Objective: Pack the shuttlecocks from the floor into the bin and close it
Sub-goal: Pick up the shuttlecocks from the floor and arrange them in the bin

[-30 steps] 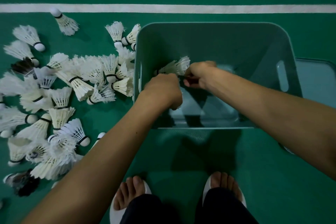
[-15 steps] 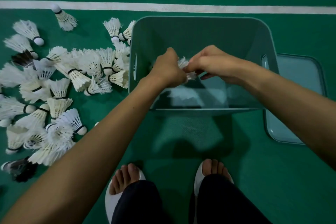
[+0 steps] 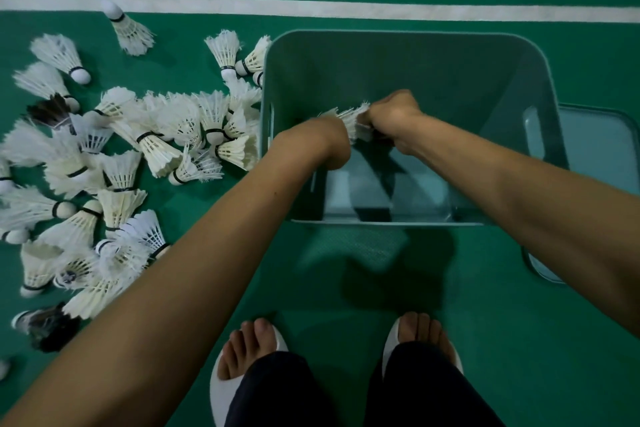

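With both arms stretched into the open teal bin, at 1 o'clock from the feet. Holding a small bunch of white shuttlecocks above the bin's bare bottom, between left hand and right hand. Right fingers clenched round one end of the bunch; left fingers hidden under the bent wrist, so cannot tell whether grasping or only touching the feathers.

Lying flat on the floor at 3 o'clock of the bin, just beside its right wall: the lid, crossed by the right forearm. Heaped at 9 o'clock of the bin, right up against its left wall: a loose pile of shuttlecocks, mostly white, with dark-feathered ones at its outer edge. Covering the pile's near edge: the left forearm. Running across at 12 o'clock beyond the bin: a white court line. Standing at 6 o'clock in white slippers, bare toes pointing at the bin.
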